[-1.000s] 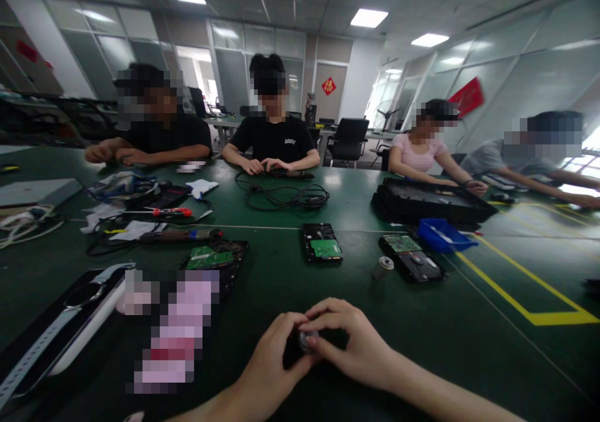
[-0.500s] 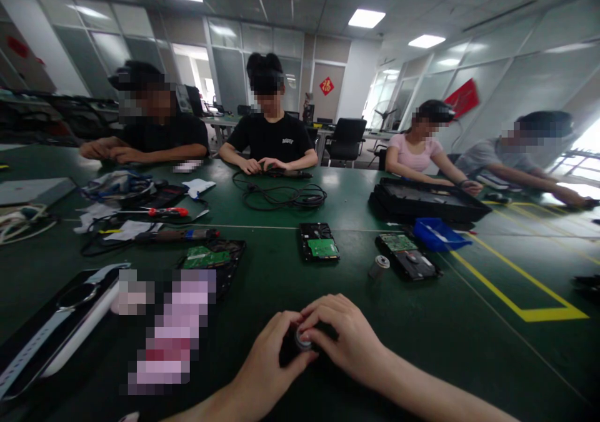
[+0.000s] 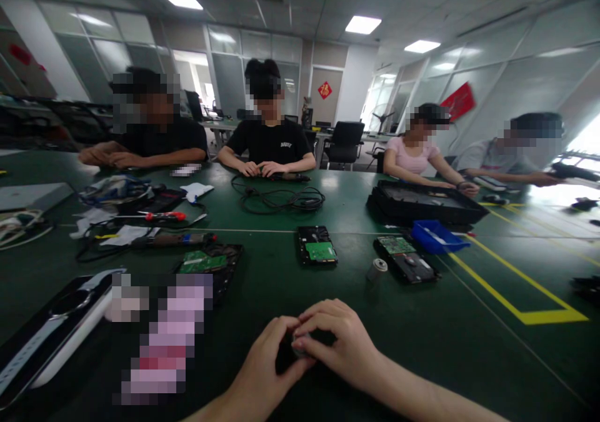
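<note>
My left hand (image 3: pixel 267 359) curls its thumb and fingers around a small grey metal cylinder (image 3: pixel 298 347) near the front of the green table. From the other side my right hand (image 3: pixel 344 341) is closed on the same cylinder, its thumb lying across the top. Most of the cylinder is hidden by my fingers. A similar silver cylinder (image 3: pixel 377 269) stands upright on the table beyond my right hand. Beside it lies a hard drive (image 3: pixel 407 259) with its circuit board facing up. Another hard drive (image 3: pixel 317 246) rests straight ahead of my hands.
A blue tray (image 3: pixel 438 237) and a black bin (image 3: pixel 426 203) stand to the right. On the left are a third circuit-board drive (image 3: pixel 206 262), a corded electric screwdriver (image 3: pixel 173 239), a red-handled screwdriver (image 3: pixel 164 216) and a watch (image 3: pixel 70 300). Several people sit across the table.
My right thumb now covers more of the cylinder's top; both hands stay almost in place. At far right, a person now holds up a dark tool. The view has shifted slightly.
</note>
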A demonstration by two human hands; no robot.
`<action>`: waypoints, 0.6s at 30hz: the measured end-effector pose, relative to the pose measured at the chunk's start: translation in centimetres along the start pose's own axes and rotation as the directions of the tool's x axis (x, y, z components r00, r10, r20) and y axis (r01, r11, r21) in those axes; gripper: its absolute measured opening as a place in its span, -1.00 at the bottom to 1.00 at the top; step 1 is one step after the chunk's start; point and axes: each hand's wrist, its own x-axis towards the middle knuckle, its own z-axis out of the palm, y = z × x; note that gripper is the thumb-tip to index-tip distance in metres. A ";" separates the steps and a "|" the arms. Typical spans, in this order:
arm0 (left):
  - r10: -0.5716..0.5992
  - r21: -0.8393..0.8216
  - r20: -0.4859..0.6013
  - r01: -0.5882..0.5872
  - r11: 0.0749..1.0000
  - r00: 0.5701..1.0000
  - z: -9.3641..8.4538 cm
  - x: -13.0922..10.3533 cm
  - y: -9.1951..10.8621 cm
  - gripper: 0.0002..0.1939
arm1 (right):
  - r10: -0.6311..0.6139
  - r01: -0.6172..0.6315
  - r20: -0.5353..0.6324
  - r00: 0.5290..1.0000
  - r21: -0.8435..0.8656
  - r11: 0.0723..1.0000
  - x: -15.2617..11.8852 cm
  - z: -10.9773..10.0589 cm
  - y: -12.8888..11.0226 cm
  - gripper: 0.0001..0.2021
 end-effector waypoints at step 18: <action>-0.016 0.018 -0.037 0.017 1.000 0.999 0.0 0.2 0.2 -0.71 | -0.046 0.048 0.024 0.999 -0.098 0.994 0.3 -1.8 -0.3 -0.92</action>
